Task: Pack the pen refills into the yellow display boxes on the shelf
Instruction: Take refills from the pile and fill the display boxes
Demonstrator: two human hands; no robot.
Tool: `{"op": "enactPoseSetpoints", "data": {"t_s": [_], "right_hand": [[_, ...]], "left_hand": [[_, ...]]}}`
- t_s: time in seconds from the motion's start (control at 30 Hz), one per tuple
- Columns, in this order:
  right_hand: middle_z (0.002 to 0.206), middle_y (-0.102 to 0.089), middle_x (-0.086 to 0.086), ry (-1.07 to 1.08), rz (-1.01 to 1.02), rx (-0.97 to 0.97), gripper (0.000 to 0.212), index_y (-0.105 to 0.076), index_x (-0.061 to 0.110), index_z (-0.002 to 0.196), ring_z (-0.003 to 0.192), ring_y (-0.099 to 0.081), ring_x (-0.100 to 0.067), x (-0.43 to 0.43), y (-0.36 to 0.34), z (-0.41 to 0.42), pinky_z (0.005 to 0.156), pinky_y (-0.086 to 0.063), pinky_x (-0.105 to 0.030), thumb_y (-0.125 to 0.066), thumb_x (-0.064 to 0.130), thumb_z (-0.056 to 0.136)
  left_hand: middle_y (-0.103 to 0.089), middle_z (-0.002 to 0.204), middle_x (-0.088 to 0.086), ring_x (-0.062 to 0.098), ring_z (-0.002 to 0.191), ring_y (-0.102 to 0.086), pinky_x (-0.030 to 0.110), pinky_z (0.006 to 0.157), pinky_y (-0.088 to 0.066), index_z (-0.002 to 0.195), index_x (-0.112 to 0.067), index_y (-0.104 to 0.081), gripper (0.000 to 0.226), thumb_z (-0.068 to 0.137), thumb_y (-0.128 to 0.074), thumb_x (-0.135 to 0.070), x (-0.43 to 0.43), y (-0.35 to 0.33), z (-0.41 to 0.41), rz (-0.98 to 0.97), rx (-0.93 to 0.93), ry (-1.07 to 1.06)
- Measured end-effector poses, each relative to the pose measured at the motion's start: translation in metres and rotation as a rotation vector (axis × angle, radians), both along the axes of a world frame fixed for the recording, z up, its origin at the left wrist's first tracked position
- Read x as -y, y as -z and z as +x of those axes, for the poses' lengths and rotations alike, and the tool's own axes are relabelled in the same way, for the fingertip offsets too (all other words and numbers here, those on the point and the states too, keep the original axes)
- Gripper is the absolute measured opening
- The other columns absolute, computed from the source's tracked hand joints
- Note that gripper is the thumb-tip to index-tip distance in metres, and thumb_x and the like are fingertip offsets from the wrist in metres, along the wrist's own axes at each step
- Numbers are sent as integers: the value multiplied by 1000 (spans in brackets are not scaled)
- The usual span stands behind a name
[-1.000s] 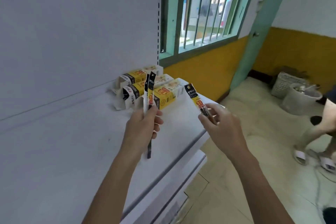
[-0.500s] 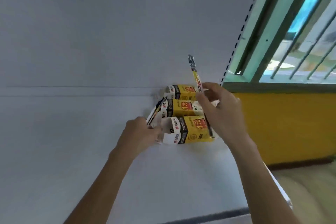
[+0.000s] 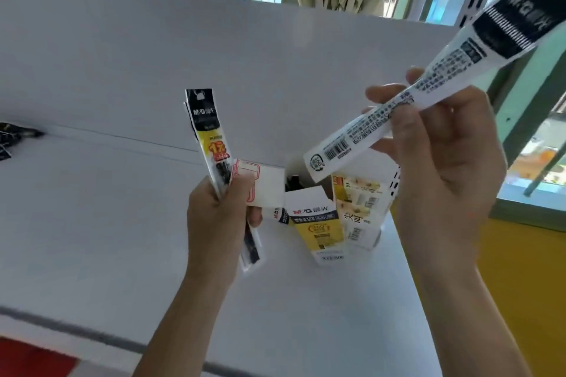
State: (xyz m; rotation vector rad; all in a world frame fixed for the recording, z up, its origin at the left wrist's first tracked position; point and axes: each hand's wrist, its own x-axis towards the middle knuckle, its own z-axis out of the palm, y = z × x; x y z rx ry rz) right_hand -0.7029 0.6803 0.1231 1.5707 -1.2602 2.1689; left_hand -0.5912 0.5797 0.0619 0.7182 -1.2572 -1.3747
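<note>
One glossy flat packet upright, second packet slanting over cardboard box.

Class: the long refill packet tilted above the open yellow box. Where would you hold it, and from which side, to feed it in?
I would pinch the refill packet across its narrow width mid-length, from the right, as the right grip does. It is long and flat, its barcode end aimed at the yellow box, so leave that end free.
</note>
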Motion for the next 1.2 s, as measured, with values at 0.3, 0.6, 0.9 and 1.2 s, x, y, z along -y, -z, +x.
{"op": "enactPoseSetpoints", "data": {"t_s": [0.3, 0.6, 0.9, 1.2], "right_hand": [[99, -50, 38, 193, 591, -360, 40, -58, 39, 115, 102, -49, 8, -9, 25, -12, 82, -38, -9, -60, 48, 75], [120, -44, 36, -52, 860, -242, 80, -33, 55, 127, 113, -41, 13, -10, 71, -22, 90, -36, -11, -81, 31, 67], [110, -40, 30, 226, 729, -443, 62, -48, 31, 128, 101, -29, 17, 8, 81, -5, 82, -26, 0, -76, 26, 73], [122, -57, 8, 253, 678, -484, 63, -49, 24, 128, 115, -49, -13, 16, 93, 5, 94, -43, -33, -78, 28, 71]], "left_hand": [[-44, 44, -5, 8, 38, -40, 19, 39, -34, 73, -9, -51, 17, 89, -53, -9, -22, 5, -2, -3, -15, -32], [-40, 43, -10, 7, 38, -35, 22, 43, -30, 66, -14, -47, 25, 90, -54, -16, -10, 5, 11, 14, 8, -95], [-56, 70, -15, -2, 65, -54, 11, 63, -44, 77, -29, -52, 32, 98, -29, -25, -20, -37, 50, -159, -354, -443], [-61, 70, -13, 9, 60, -58, 27, 58, -51, 97, -36, -59, 21, 92, -39, -37, -24, -16, 40, -337, -1, -258]]}}
